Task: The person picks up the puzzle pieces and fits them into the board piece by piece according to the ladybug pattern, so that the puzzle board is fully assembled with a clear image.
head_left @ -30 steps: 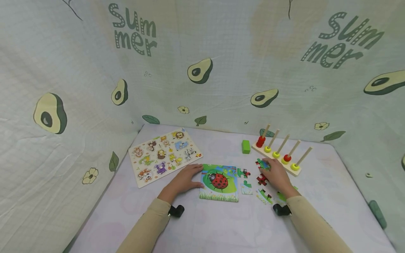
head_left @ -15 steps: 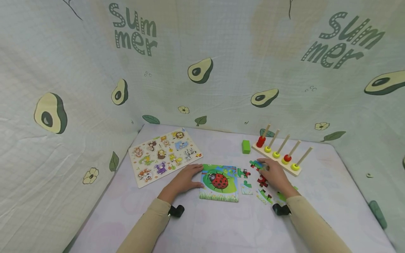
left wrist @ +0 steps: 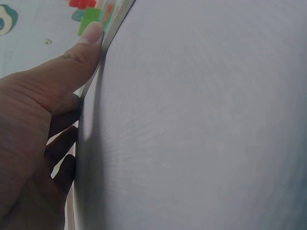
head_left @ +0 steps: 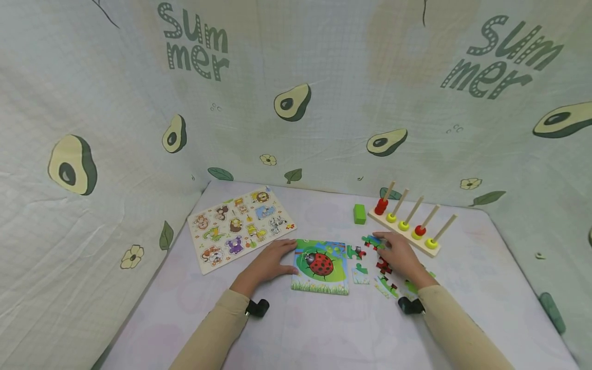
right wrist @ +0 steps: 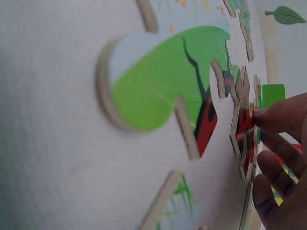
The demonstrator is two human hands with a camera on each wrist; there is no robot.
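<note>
A square ladybug puzzle board lies flat on the table. My left hand rests at its left edge, with fingers and thumb spread against the rim; in the left wrist view the thumb lies along that edge. Right of the board, my right hand pinches the right end of a blue-green puzzle piece between thumb and index finger. Under and beside that hand lie a red puzzle piece and a green one with a black line. Its far fingertips are partly hidden by the hand and pieces.
Puzzle pieces lie beside the board: a ladybug-head piece, a grass corner piece and a grass-edged piece. Behind stand a green block and a peg stacker with red and yellow rings. An animal puzzle board lies left.
My right hand has shifted slightly left, and the blue-green puzzle piece has moved left with it toward the ladybug-head piece. The left hand has stayed at the board's edge.
</note>
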